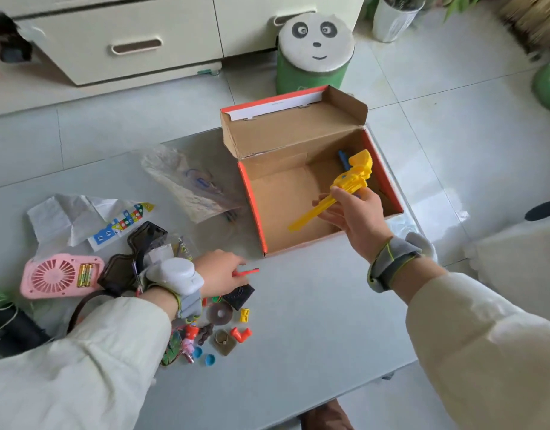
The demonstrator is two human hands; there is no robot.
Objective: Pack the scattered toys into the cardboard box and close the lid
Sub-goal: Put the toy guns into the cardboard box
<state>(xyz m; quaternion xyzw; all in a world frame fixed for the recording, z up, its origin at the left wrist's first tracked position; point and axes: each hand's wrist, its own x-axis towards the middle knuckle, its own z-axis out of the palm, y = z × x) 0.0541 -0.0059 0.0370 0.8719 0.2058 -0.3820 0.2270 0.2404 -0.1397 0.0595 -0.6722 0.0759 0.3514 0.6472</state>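
The person's right hand (354, 218) grips a long yellow plastic toy (349, 178) by its middle, fingers curled round it, and holds it tilted over the open cardboard box (279, 209), the toy's bulky end towards the far right corner and its thin end pointing down and left above the box floor. The box stands on a pale bench (314, 321), its orange-edged lid (286, 128) hinged up at the back. Inside, a blue piece (342, 158) shows in the far corner, partly hidden behind the yellow toy; the rest of the brown floor that shows is bare. The left hand (219, 273) is down on the bench just left of the box's near corner, fingers pinching a small red piece (248, 271). Both wrists wear grey bands. Around and below the left hand lies a cluster of small toys: a brown ring (220, 314), a little yellow piece (244, 315), an orange piece (241, 334) and two blue caps (210, 360). Further left lies a pink handheld fan (53, 276) with its batteries exposed, and beyond it crumpled white paper (65, 218) and a clear plastic bag (189, 181). On the floor behind the box stands a green stool with a panda face (315, 41).
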